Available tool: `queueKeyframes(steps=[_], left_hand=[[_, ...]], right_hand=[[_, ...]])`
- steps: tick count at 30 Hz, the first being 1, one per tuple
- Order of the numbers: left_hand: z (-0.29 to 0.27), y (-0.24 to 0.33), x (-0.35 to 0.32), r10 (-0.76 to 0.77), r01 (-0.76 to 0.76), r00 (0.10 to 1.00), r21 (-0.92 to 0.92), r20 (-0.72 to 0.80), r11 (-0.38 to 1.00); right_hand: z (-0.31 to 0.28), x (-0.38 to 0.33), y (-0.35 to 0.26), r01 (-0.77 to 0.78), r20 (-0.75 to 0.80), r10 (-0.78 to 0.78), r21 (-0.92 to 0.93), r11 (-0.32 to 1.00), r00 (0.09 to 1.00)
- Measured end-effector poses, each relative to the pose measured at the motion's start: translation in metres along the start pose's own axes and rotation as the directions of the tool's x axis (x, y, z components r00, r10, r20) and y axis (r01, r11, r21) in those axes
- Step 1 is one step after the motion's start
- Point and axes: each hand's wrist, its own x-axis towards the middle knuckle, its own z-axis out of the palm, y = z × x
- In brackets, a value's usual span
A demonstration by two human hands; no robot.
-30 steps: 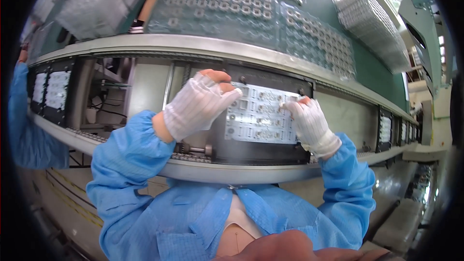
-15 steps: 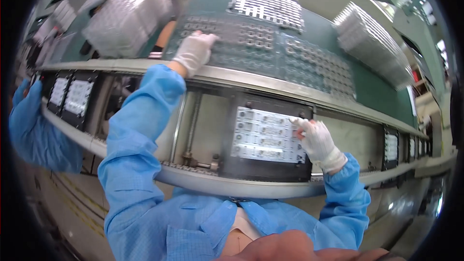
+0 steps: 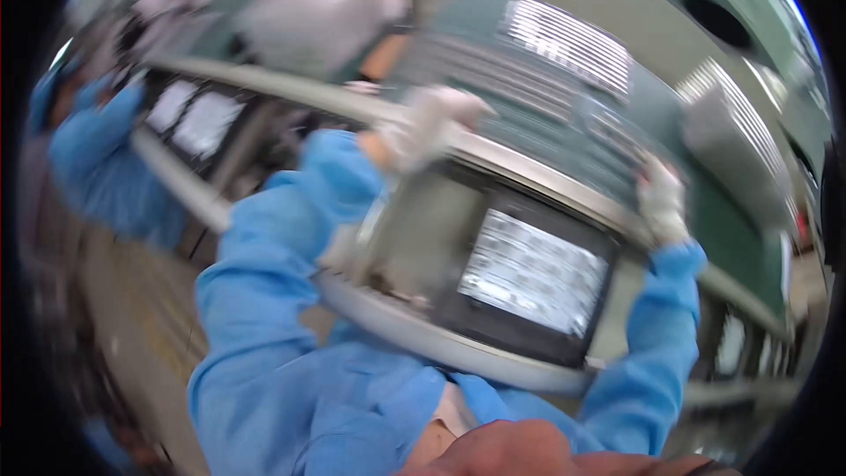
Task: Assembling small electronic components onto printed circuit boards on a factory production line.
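The whole picture is smeared by motion. My left hand (image 3: 432, 126), in a white glove, is over the near rail, beside the near edge of a clear tray (image 3: 502, 79) with rows of small parts. My right hand (image 3: 661, 201), also gloved, is at the near right edge of a second clear tray (image 3: 608, 130); whether it touches that tray cannot be made out. The fingers of both hands are too blurred to read. Between my arms lies a black fixture plate (image 3: 449, 304) on the conveyor, carrying white boards (image 3: 533, 273) side by side.
A tray of white strips (image 3: 568, 46) lies farther back on the green bench (image 3: 467, 13). Stacks of clear trays stand at the back left (image 3: 326, 18) and right (image 3: 740, 132). At far left, another person's blue sleeve (image 3: 106, 150) is near another fixture (image 3: 196, 123).
My view has swung, so the scene appears shifted and tilted. My right hand has left the boards on the fixture and moved to the right tray. My left hand has drawn back toward the rail.
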Motion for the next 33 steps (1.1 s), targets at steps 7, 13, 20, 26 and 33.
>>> queueKeyframes(steps=[7,13,20,26,33], left_hand=[[0.028,0.077,-0.052,-0.008,0.010,0.999,-0.042,0.035,0.999],[0.026,0.084,-0.075,0.043,-0.047,0.996,0.044,0.081,0.998],[0.022,0.090,-0.078,-0.017,0.021,0.999,-0.089,0.043,0.996],[0.039,0.084,-0.091,-0.097,0.096,0.995,-0.072,-0.018,0.993],[0.046,0.109,-0.088,-0.008,0.002,0.992,0.050,0.128,0.999]], right_hand=[[0.026,-0.012,0.080,-0.124,0.097,0.114,0.104,0.987,0.989],[0.023,-0.016,0.027,-0.157,-0.039,0.189,0.408,0.899,0.981],[0.009,-0.155,-0.035,-0.231,-0.116,0.354,0.566,0.791,0.928],[0.025,-0.149,-0.098,-0.401,-0.087,0.664,0.737,0.545,0.743],[0.040,-0.146,-0.129,-0.277,-0.084,0.638,0.852,0.444,0.765]])
